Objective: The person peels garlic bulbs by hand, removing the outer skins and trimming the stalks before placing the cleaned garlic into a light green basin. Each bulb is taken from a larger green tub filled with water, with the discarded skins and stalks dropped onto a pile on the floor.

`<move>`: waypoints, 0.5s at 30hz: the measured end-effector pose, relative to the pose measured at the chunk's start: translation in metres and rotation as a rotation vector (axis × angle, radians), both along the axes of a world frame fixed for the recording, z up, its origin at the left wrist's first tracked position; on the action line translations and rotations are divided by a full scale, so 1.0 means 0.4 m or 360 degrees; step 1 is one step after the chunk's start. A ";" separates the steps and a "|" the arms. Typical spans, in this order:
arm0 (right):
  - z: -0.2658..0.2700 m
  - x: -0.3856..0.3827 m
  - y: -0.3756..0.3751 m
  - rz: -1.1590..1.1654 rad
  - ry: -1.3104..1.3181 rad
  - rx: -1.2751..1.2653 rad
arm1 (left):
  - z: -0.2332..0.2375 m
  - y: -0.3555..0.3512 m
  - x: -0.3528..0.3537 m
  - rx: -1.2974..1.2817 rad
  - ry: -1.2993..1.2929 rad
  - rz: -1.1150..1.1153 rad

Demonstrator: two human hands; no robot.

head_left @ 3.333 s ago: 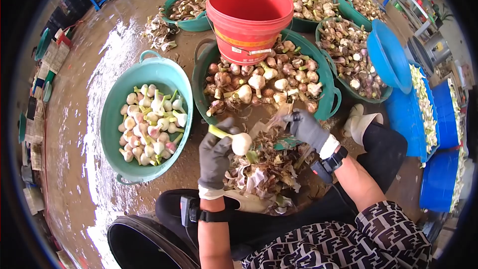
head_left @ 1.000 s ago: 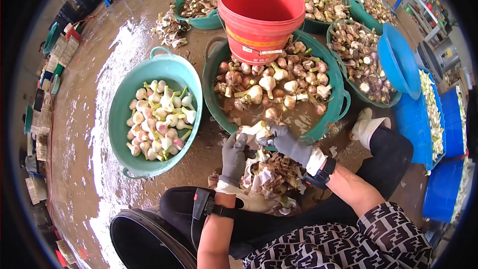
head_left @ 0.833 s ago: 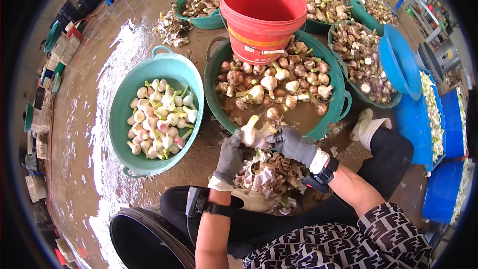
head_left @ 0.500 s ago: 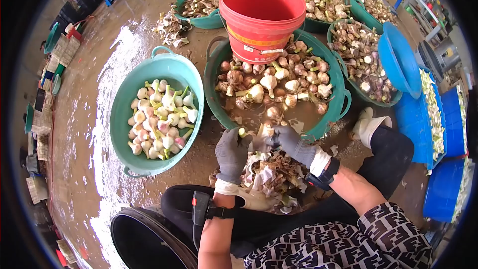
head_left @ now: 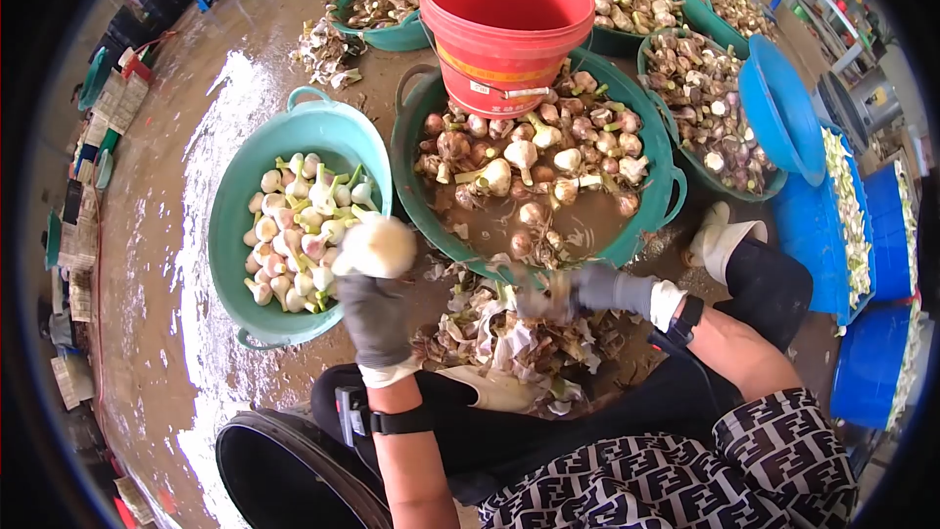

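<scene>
My left hand (head_left: 377, 318), in a grey glove, is closed on a pale peeled garlic bulb (head_left: 380, 247), smeared by motion. It is over the right rim of the green tub (head_left: 230, 152), which holds several clean white bulbs with green stems. My right hand (head_left: 607, 292), also gloved, is above a heap of loose garlic skins (head_left: 529, 353). A brownish, blurred piece of garlic skin (head_left: 540, 296) is at its fingertips. Just beyond is a larger green tub (head_left: 406, 181) of unpeeled garlic bulbs in muddy water.
A red bucket (head_left: 504, 39) stands in the larger tub's far side. Behind and to the right are more garlic-filled tubs and a tilted blue basin (head_left: 783, 108). Blue crates (head_left: 862, 372) line the right. A black bucket (head_left: 284, 490) lies by my left leg on the wet floor.
My left hand has moved left with the bulb, from above the skins to the clean bulbs' tub. My right hand has shifted slightly right and down, apart from the left.
</scene>
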State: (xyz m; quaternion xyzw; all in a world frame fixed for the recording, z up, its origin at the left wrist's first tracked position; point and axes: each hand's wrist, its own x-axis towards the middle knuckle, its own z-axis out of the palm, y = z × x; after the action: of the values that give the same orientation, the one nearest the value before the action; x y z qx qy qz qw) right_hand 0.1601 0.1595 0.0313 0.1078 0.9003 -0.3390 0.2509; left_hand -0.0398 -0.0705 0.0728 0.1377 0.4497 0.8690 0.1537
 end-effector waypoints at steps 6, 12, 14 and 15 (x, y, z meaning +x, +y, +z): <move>0.027 -0.106 0.032 -0.0718 -0.0252 -0.0149 | 0.112 -0.010 -0.014 0.1179 -0.0565 -0.0484; -0.193 -0.192 -0.020 -0.0647 -0.0333 0.0612 | 0.044 0.056 0.063 0.0260 -0.0624 -0.0647; -0.165 -0.195 -0.006 -0.0613 -0.0305 0.0485 | 0.014 0.063 0.076 -0.0318 -0.0419 -0.0719; -0.128 -0.193 0.002 -0.0589 -0.0275 0.0368 | -0.031 0.076 0.089 -0.0506 -0.0066 -0.0697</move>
State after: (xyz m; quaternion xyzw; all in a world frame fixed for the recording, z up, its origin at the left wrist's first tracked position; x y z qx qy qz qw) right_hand 0.0830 0.1604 -0.0198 0.3277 0.8731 -0.2634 0.2466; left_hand -0.0041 -0.0402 0.0603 0.1879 0.5368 0.7361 0.3670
